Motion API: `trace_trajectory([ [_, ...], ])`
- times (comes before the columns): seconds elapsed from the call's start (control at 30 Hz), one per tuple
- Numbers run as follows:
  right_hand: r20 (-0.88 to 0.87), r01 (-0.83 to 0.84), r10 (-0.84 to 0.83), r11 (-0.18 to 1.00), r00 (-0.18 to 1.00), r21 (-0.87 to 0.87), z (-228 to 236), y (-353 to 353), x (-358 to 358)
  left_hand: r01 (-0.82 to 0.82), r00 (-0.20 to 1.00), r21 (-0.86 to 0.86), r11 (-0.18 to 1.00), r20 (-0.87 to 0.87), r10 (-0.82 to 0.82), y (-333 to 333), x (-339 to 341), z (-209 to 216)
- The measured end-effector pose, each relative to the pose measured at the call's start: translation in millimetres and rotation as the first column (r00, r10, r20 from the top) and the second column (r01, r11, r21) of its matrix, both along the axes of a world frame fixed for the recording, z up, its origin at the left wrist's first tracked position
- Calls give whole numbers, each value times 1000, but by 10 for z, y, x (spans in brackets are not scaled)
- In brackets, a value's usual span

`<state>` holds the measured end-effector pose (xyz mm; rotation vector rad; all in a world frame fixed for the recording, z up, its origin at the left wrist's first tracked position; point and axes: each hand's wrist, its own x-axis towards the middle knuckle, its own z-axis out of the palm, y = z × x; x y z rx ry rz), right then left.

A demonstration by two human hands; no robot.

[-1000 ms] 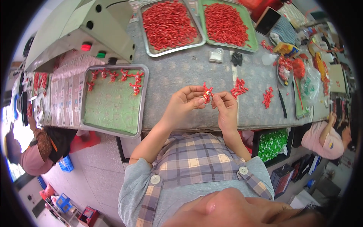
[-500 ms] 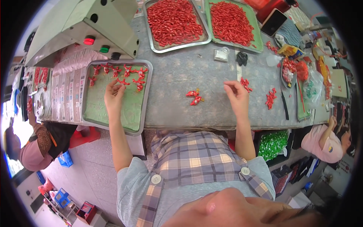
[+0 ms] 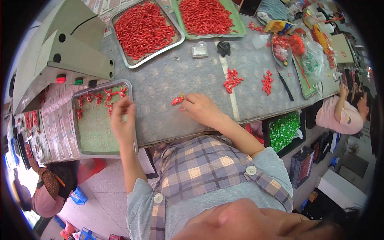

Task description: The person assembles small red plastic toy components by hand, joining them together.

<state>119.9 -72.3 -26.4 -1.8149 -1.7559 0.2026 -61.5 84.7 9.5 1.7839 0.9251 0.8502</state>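
My right hand (image 3: 203,109) is low over the grey tabletop, its fingertips closed at a small red piece (image 3: 182,109) that they mostly cover. Just beyond it lies another small shiny red piece (image 3: 177,100) with a gold tip. My left hand (image 3: 124,120) hovers at the right rim of a green-lined metal tray (image 3: 96,134); its fingers are bent and apart, with nothing visible in them. Several red figures with spread limbs (image 3: 99,98) stand in rows along the tray's far side. My left hand hides part of the tray's right side.
Trays heaped with red pieces (image 3: 144,32) (image 3: 206,18) stand at the back. Loose red piles (image 3: 232,81) (image 3: 267,83) and a black-handled knife (image 3: 285,86) lie to the right. A grey machine (image 3: 76,52) with buttons overhangs the left. A bin of green pieces (image 3: 285,130) sits below the table edge.
My left hand has drawn back from the figures to the tray's right rim. My right hand has moved left and down onto the two gold-tipped red pieces. The whole view has turned and shifted.
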Motion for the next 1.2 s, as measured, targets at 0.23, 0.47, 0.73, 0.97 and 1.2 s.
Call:
trace_trajectory([
  [0.23,-576,225,-178,974,798,11,408,-171,108,536,842,-657,530,375,-388,-654,718,-177],
  [0.47,-520,586,-520,809,678,-44,398,-375,697,556,820,-731,396,561,-115,-673,849,-224],
  [0.73,110,632,-624,773,774,-62,6,-409,1035,514,845,-660,548,499,-191,-629,808,-250],
  [0.97,143,663,-650,744,746,-82,48,-310,986,485,872,-631,605,404,-277,-707,926,-53],
  [1.2,-918,377,-137,926,372,14,568,-184,404,466,885,-596,655,332,-327,-743,919,-67],
])
